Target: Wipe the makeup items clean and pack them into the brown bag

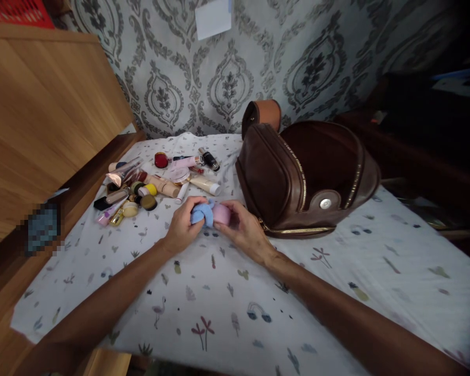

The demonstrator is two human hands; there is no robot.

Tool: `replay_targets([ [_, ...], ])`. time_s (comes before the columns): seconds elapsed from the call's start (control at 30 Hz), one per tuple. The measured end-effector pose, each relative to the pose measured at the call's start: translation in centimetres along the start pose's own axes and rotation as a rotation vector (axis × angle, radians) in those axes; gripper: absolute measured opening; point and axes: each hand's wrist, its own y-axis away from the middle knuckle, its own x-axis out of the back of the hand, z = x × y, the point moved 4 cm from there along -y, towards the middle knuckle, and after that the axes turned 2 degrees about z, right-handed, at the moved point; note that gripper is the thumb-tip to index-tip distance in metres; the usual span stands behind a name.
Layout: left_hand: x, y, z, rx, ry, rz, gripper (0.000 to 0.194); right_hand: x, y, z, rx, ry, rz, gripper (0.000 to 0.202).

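Note:
Near the middle of the cloth-covered table, my left hand (183,225) is closed around a soft blue item (202,214). My right hand (246,230) grips a pink round item (221,214) that touches the blue one. What the two items are, I cannot make out. Beyond and to the left of my hands lies a loose pile of cosmetics, with a cream tube (204,184), a red round case (161,160) and a black bottle (209,160). An unzipped brown leather bag (274,172) stands just right of my right hand.
An orange-brown round case (268,112) stands behind the bag by the patterned wall. A wooden cabinet (50,115) borders the left side. The white printed cloth (219,313) reaches the table's front edge. Dark furniture is at the right.

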Motion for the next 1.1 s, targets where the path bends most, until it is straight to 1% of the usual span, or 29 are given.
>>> replay_targets([
  [0.13, -0.3, 0.2, 1.5, -0.145, -0.012, -0.047, 0.033, 0.0, 0.1, -0.1, 0.059, 0.104, -0.001, 0.046],
  [0.23, -0.6, 0.4, 1.7, -0.207, -0.029, -0.085, 0.032, 0.0, 0.1, 0.0, 0.095, 0.162, 0.023, 0.045],
  [0.33, -0.8, 0.4, 0.9, -0.161, -0.073, -0.115, 0.035, 0.0, 0.0, 0.1, 0.118, 0.175, 0.03, 0.042],
  [0.5, -1.6, 0.5, -0.7, -0.057, -0.106, -0.258, 0.043, 0.1, 0.0, 0.2, 0.132, 0.171, 0.056, 0.043],
  [0.57, -1.8, 0.6, -0.9, -0.045, -0.102, -0.274, 0.046, 0.1, 0.1, 0.2, 0.131, 0.164, 0.053, 0.043],
  [0.67, -1.6, 0.6, -0.7, -0.035, -0.072, -0.234, 0.046, 0.1, 0.1, 0.0, 0.106, 0.109, 0.044, 0.042],
  [0.73, -1.1, 0.5, -0.3, -0.035, -0.043, -0.149, 0.044, 0.0, 0.1, 0.0, 0.068, -0.001, 0.033, 0.042],
  [0.83, -0.1, 0.3, 0.5, -0.06, -0.027, 0.004, 0.043, -0.5, 0.1, 0.0, 0.01, -0.239, -0.014, 0.045],
  [0.9, 0.1, 0.3, 1.2, -0.116, -0.033, 0.031, 0.041, -0.9, 0.2, 0.0, -0.004, -0.318, -0.046, 0.046],
  [0.93, 0.1, 0.3, 1.5, -0.152, -0.037, 0.02, 0.039, -1.0, 0.2, 0.0, -0.001, -0.306, -0.059, 0.046],
  [1.0, -0.1, 0.4, 1.9, -0.215, -0.045, -0.021, 0.035, -1.0, 0.2, 0.0, 0.029, -0.202, -0.062, 0.045],
  [1.1, -0.4, 0.5, 1.9, -0.237, -0.065, -0.056, 0.033, -0.5, 0.2, -0.2, 0.09, 0.006, -0.044, 0.048],
])
